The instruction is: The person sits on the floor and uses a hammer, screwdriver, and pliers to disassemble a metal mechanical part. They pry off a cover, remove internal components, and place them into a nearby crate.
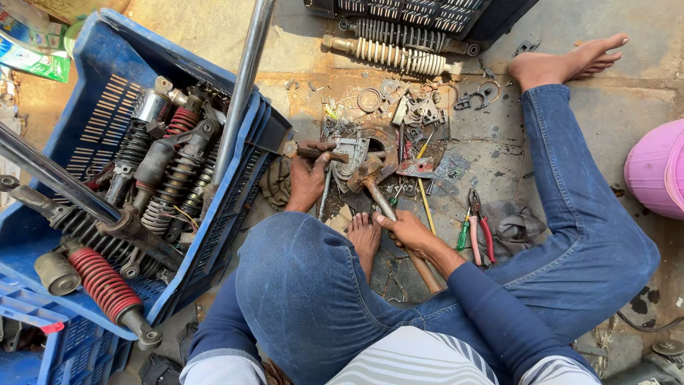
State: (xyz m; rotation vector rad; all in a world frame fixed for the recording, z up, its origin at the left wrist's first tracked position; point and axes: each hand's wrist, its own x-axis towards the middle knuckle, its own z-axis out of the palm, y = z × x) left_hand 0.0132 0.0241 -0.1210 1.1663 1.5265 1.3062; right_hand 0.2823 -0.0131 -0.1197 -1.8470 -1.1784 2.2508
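Note:
I sit on the ground in blue jeans. My left hand (308,175) grips a short wooden-handled tool (308,151) pressed against a grey metal part (352,152) on a rusty block. My right hand (407,229) holds the wooden handle of a hammer (388,207); its rusty head rests next to the metal part. My bare foot (365,239) lies just below the work spot.
A blue crate (85,100) of shock absorbers stands at the left, with a metal tube (242,85) across it. Two white-spring shock absorbers (388,53) lie ahead. Pliers (476,228), a yellow rod, rings and scrap bits litter the floor. A pink object (659,175) is at right.

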